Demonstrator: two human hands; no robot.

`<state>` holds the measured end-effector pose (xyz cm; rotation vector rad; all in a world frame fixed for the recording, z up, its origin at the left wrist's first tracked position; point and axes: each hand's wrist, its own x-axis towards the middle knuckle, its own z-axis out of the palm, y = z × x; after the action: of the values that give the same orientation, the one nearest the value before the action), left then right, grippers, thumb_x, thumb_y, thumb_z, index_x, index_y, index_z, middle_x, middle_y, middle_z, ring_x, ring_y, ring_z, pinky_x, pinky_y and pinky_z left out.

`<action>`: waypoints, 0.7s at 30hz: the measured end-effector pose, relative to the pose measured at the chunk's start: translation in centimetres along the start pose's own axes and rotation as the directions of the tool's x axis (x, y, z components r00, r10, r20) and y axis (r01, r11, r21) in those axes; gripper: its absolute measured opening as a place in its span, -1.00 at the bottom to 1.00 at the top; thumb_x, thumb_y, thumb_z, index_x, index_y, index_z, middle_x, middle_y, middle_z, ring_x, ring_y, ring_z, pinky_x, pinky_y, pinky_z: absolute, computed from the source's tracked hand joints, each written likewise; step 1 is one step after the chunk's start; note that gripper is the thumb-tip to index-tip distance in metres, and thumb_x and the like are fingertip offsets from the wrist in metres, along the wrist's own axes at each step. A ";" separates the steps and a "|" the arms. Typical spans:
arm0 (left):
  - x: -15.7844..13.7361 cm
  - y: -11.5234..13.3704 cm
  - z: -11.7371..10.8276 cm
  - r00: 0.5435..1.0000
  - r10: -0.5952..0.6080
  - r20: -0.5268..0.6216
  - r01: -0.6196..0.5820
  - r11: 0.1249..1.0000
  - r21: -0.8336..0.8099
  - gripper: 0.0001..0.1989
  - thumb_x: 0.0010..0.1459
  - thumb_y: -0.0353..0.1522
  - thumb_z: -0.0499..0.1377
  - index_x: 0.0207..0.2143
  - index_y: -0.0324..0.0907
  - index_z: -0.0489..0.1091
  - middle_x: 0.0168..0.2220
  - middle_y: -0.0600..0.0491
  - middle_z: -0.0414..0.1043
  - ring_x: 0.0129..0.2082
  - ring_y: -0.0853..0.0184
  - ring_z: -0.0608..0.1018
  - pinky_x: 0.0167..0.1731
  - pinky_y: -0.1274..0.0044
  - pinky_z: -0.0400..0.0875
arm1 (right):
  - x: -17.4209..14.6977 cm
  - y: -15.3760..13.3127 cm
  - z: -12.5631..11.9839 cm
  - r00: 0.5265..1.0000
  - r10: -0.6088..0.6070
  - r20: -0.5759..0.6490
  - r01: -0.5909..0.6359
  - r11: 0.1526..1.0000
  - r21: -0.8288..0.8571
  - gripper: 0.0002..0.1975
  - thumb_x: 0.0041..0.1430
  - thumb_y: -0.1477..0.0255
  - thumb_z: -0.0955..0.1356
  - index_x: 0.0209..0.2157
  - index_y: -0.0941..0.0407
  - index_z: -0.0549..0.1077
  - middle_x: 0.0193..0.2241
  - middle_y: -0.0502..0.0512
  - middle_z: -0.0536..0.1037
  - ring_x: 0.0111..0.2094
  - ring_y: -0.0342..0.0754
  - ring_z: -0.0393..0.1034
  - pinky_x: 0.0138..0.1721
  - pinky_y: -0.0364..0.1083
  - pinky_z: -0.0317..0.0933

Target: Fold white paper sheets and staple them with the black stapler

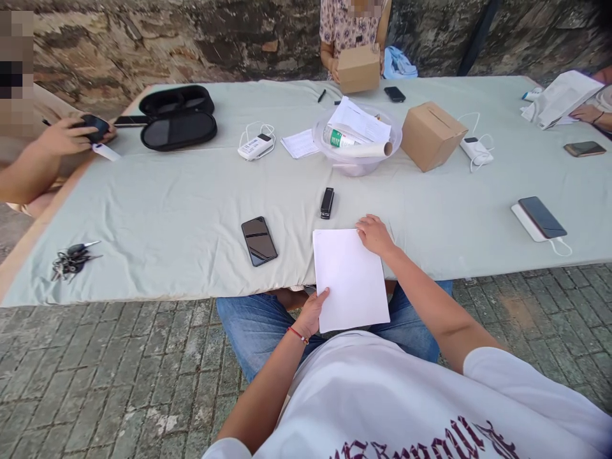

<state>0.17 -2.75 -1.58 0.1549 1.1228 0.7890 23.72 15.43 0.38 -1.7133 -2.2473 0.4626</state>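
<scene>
White sheets of paper lie in a neat stack half on the table and half out over my lap. My left hand grips the lower left edge, thumb on top and fingers hidden underneath. At the top right corner, my right hand has its bent fingers on the paper's edge. Just beyond the stack stands a black stapler, touched by neither hand. To the left of the paper a dark smartphone rests face up.
A clear plastic basin holds papers and a roll. Around it are a cardboard box, white power banks and an open black case. Keys lie far left; a phone sits right. Other people sit around the table.
</scene>
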 end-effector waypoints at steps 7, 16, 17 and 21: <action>-0.1 0.1 -0.1 1.000 -0.022 0.016 0.023 0.999 -0.027 -0.59 0.10 -0.29 0.33 -0.05 -0.34 0.45 -0.11 -0.24 0.58 -0.07 0.09 0.61 0.05 0.28 0.47 | 2.0 -3.9 1.1 0.984 -0.167 0.063 0.169 0.985 -0.023 -0.62 0.35 0.48 0.16 0.08 0.08 0.47 0.15 0.16 0.43 0.31 0.15 0.05 0.27 0.22 -0.01; -0.2 -0.1 -0.7 0.999 -0.029 0.045 0.032 0.997 -0.072 -0.59 0.11 -0.24 0.32 -0.07 -0.35 0.46 -0.12 -0.25 0.58 -0.07 0.09 0.61 0.03 0.30 0.48 | 3.1 -7.6 2.5 0.954 -0.261 0.145 0.266 0.964 -0.019 -0.67 0.34 0.51 0.19 -0.14 0.09 0.57 0.10 0.16 0.47 0.31 0.16 0.04 0.27 0.21 -0.03; -0.2 -0.1 -0.8 0.999 -0.030 0.045 0.033 0.997 -0.073 -0.59 0.11 -0.24 0.32 -0.08 -0.35 0.46 -0.13 -0.25 0.58 -0.08 0.09 0.61 0.03 0.31 0.48 | 3.1 -7.7 2.4 0.955 -0.259 0.147 0.265 0.964 -0.022 -0.67 0.34 0.51 0.19 -0.14 0.09 0.58 0.09 0.16 0.48 0.31 0.16 0.04 0.27 0.21 -0.02; -0.1 0.0 -1.0 0.998 -0.032 0.056 0.037 0.996 -0.078 -0.60 0.10 -0.23 0.33 -0.11 -0.34 0.47 -0.16 -0.24 0.59 -0.11 0.10 0.62 -0.01 0.32 0.50 | 2.8 -7.9 2.1 0.962 -0.236 0.139 0.244 0.969 -0.043 -0.67 0.34 0.51 0.19 -0.17 0.08 0.59 0.08 0.16 0.48 0.30 0.17 0.05 0.25 0.21 0.00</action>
<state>-0.67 -3.09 -1.90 0.0902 1.0388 0.7926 15.23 16.04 1.76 -1.4468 -2.5476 0.4704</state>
